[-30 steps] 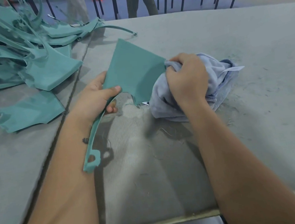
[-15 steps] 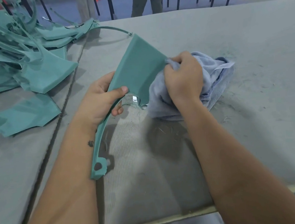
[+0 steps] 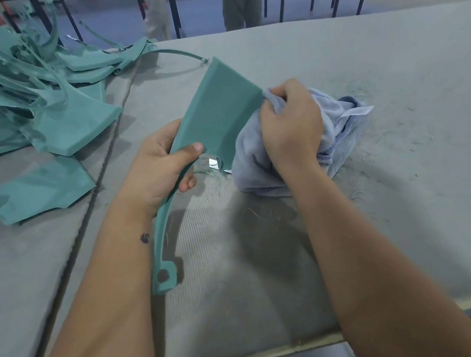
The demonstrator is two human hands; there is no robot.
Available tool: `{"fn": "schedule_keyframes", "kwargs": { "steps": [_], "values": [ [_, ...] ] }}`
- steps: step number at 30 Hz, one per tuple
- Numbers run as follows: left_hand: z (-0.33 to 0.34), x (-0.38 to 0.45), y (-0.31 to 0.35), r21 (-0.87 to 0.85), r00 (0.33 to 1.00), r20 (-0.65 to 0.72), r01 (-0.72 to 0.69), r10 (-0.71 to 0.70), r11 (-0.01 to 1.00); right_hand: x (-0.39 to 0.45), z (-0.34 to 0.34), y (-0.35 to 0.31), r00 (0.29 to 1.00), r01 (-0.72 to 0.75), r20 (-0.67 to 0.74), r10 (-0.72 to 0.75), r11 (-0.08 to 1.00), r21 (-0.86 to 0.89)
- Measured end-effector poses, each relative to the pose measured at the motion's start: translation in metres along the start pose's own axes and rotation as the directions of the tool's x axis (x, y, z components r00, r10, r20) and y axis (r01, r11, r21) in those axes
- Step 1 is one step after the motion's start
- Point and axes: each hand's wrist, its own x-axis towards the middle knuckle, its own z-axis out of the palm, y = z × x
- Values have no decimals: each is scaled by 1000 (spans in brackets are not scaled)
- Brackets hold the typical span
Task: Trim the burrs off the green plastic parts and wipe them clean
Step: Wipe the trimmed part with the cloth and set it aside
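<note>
The green plastic part (image 3: 215, 118) is held tilted above the middle of the table (image 3: 411, 216), its thin curved arm reaching back toward the near edge. The left hand (image 3: 158, 164) grips its narrow neck, thumb on top. The right hand (image 3: 290, 127) bunches a grey-blue cloth (image 3: 337, 124) against the part's right edge. A pile of green parts (image 3: 26, 100) lies at the far left corner
</note>
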Motion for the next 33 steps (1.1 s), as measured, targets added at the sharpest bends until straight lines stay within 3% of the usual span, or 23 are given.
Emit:
{"fn": "schedule_keyframes", "kwargs": {
  "steps": [3, 6, 8, 10, 13, 16, 19, 22, 25, 27, 30, 33],
  "values": [
    [7, 0, -1, 33, 1000, 14, 4, -5, 999, -7, 3, -8, 974, 210, 73, -213, 977, 44],
    [9, 3, -2, 17, 1000, -17, 17, -16, 1000, -16, 9, -18, 845, 472, 233, -482, 876, 100],
    [8, 5, -2, 44, 999, -35, 35, -33, 998, -20, 13, -22, 768, 559, 308, -562, 822, 105],
    [7, 5, -3, 79, 998, -52, 50, -46, 996, -20, 15, -23, 756, 577, 335, -563, 814, 65],
    [8, 5, -2, 92, 998, -40, 60, -57, 994, -17, 12, -20, 826, 516, 295, -480, 855, -55],
    [7, 5, -2, 90, 997, -19, 73, -72, 993, -4, 6, -15, 948, 285, 181, -261, 950, -124],
    [6, 4, -2, 115, 996, -21, 88, -86, 989, 1, 6, -13, 986, 161, 76, -150, 972, -173],
    [7, 4, -2, 146, 997, -33, 78, -74, 986, -5, 12, -26, 957, 286, 99, -273, 944, -161],
    [8, 5, -2, 150, 996, -49, 79, -72, 986, -15, 18, -41, 818, 572, 159, -553, 813, -112],
    [9, 5, -1, 147, 996, -46, 79, -73, 986, -15, 20, -43, 800, 598, 136, -584, 793, -112],
    [9, 4, -1, 147, 998, -20, 66, -64, 987, -7, 17, -41, 933, 359, 12, -359, 933, -14],
    [9, 4, -1, 148, 998, -1, 57, -58, 987, 6, 14, -35, 988, 148, -43, -147, 988, 33]
  ]
}}
